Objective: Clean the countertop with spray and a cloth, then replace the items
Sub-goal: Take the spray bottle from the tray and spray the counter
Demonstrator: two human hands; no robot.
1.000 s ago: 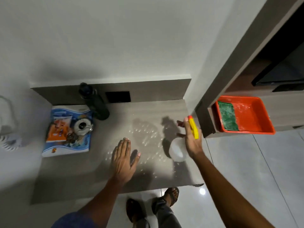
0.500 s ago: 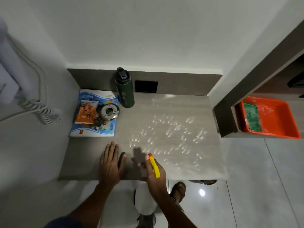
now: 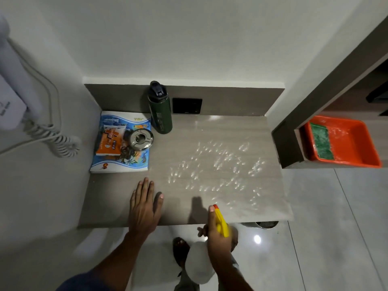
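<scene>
Spray droplets (image 3: 218,164) were seen scattered over the right half of the countertop (image 3: 270,211), glinting from its middle out toward the right edge. The spray bottle (image 3: 200,263) was gripped by the right hand (image 3: 216,236), fingers wrapped around the neck under the yellow trigger head (image 3: 220,220), with the red nozzle tip just over the front edge and the bottle's long axis pointing away toward the back wall. The left hand (image 3: 143,206) was laid flat, fingers extended and holding nothing, at the front edge left of centre. A green cloth (image 3: 321,141) was lying in the orange tray (image 3: 357,143) on the shelf beyond the right edge, well apart from both hands but nearer the right one. A booklet (image 3: 121,162), an orange packet (image 3: 110,141), a metal ashtray (image 3: 141,139) and a green flask (image 3: 160,111) were left in the back-left corner. Fetching the cloth was judged the likely next step.
</scene>
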